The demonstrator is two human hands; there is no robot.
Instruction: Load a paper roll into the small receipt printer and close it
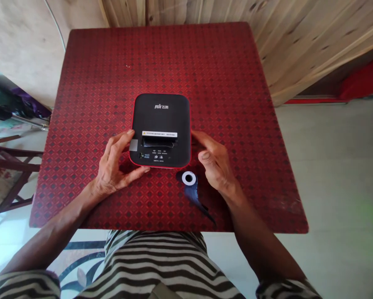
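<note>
Head | left hand [111,162] gripping rounded black box [161,120] | right hand [216,162] half-open alongside | ring-ended roll [184,177]

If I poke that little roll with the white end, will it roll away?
The roll might slide rather than roll, since it seems to stand with its white end facing up. Its dark strip is probably floppy, as it trails in a curve. It's likely light, being smaller than the black device.
</note>
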